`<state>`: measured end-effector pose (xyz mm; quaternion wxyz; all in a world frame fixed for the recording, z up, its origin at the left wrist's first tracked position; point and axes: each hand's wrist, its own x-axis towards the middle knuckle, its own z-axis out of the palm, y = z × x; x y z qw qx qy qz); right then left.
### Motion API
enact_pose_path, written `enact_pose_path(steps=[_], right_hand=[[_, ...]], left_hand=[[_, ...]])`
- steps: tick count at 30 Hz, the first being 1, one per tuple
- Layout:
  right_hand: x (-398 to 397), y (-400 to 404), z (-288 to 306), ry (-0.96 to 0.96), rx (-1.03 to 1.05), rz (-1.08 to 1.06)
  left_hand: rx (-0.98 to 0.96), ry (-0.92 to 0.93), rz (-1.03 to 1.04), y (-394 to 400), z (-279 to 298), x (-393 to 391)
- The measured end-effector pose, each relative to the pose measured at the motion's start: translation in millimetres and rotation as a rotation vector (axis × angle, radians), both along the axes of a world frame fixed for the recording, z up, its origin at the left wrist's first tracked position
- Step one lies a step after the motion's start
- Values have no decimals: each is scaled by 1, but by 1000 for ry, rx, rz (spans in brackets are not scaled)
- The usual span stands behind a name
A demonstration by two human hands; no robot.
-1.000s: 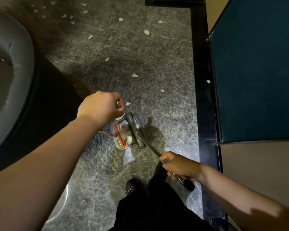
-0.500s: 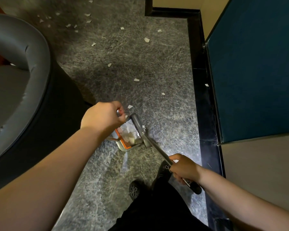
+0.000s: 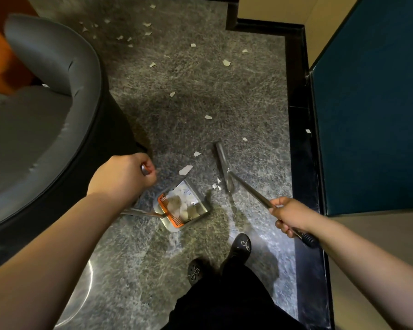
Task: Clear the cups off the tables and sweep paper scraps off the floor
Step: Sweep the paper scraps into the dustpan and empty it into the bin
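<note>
Torn pale paper scraps (image 3: 185,169) lie scattered over the grey marbled floor (image 3: 224,96): one large piece just beyond the pan mouth, two small ones touching the broom head, the rest trailing toward the far edge by the black skirting. No cups in view.

Steel dustpan with orange comb strip (image 3: 183,207) stands on the floor and holds several scraps.

Change: the grey flat-headed broom (image 3: 222,163), pressed against the pan mouth a second ago, now sits well apart from it, swung out toward the skirting. Judgement: one load is in; the next stroke is being set up.

Left hand (image 3: 122,176) is fisted round the pan's upright metal handle. Right hand (image 3: 290,214) grips the broom's metal shaft above its black end-grip.

Grey padded armchair (image 3: 57,67) borders the floor's left edge.
</note>
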<state>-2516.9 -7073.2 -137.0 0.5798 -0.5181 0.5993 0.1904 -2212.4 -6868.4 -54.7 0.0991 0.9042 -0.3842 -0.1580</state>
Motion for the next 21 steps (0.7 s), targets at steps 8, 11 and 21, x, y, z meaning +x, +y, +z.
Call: enact_pose_path(steps=[8,11,21], right_hand=[[34,-10,-36,127,-15,230],[47,0,-38,133,27,301],[55,63,-8,34,141,537]], left_hand=[[39,-18,2,1,-21,11],[42,-21,0,-1,-23,11],[20,3,-7,-4,-22,7]])
